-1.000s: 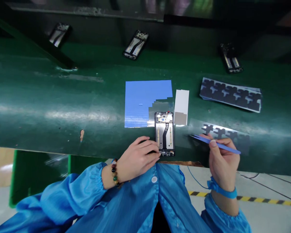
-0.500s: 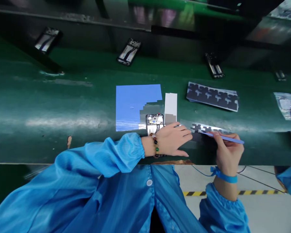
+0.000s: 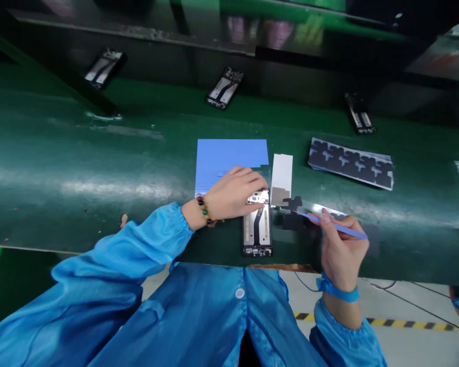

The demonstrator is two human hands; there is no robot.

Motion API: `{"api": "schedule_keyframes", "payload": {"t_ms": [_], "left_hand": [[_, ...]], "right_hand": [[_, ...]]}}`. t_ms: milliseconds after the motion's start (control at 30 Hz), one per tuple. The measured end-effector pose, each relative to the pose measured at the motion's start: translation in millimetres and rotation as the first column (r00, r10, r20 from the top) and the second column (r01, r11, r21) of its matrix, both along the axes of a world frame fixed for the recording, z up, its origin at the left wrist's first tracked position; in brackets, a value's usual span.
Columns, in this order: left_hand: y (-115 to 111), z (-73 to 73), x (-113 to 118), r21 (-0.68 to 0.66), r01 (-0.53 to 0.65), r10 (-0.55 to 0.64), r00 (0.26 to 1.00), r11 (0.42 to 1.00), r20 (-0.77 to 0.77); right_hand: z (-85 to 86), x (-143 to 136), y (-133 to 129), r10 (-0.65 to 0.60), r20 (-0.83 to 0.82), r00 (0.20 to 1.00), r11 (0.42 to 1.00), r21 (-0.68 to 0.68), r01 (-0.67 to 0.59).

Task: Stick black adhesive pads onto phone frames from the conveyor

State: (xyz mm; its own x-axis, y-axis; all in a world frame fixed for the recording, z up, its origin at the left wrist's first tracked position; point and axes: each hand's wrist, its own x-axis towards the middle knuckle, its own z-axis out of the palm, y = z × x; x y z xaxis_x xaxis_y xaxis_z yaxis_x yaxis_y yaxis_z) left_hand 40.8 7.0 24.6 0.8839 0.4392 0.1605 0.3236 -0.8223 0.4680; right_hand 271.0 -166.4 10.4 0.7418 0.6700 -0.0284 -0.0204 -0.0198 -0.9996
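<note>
An opened phone point(image 3: 257, 232), its inner board and metal frame showing, lies upright on the green bench before me. My left hand point(image 3: 235, 193) grips its top end, fingers along the upper edge and thumb across the board. Blue tweezers point(image 3: 344, 230) are pinched in my right hand point(image 3: 344, 250), pointing left. At their tip hangs a small black die-cut sticker point(image 3: 292, 203), just right of the phone. Beneath the right hand lies a strip of backing film point(image 3: 323, 209) that I see only in part.
A blue sheet stack point(image 3: 231, 153) lies behind my left hand. A white and grey strip point(image 3: 282, 176) is right of it. Sheets of black stickers point(image 3: 351, 164) lie at back right. More opened phones point(image 3: 225, 89) sit along the back. The bench's front edge is chipped.
My left hand has moved left and up to the phone's top, uncovering its lower part. The tweezers have moved left, and a black sticker has come away from the strip with them.
</note>
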Motion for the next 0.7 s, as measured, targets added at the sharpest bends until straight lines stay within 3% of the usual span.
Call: {"api": "schedule_keyframes", "payload": {"t_ms": [167,367,700], "left_hand": [[12.3,-11.4,-21.3,-0.241,0.025,-0.001,0.995,0.97,0.098],[3.6,-9.9,-20.8,-0.188,-0.056,0.061,0.998,0.981,0.024],[2.1,-10.0,-22.4,-0.171,-0.086,0.091,0.996,0.982,0.021]], "right_hand": [[-4.5,-42.5,19.1,0.057,0.038,0.998,0.998,-0.03,-0.056],[-8.9,-66.4,27.1,0.034,0.072,0.997,0.999,-0.035,-0.032],[-8.2,-67.6,29.3,0.037,0.08,0.996,0.997,-0.069,-0.031]]}}
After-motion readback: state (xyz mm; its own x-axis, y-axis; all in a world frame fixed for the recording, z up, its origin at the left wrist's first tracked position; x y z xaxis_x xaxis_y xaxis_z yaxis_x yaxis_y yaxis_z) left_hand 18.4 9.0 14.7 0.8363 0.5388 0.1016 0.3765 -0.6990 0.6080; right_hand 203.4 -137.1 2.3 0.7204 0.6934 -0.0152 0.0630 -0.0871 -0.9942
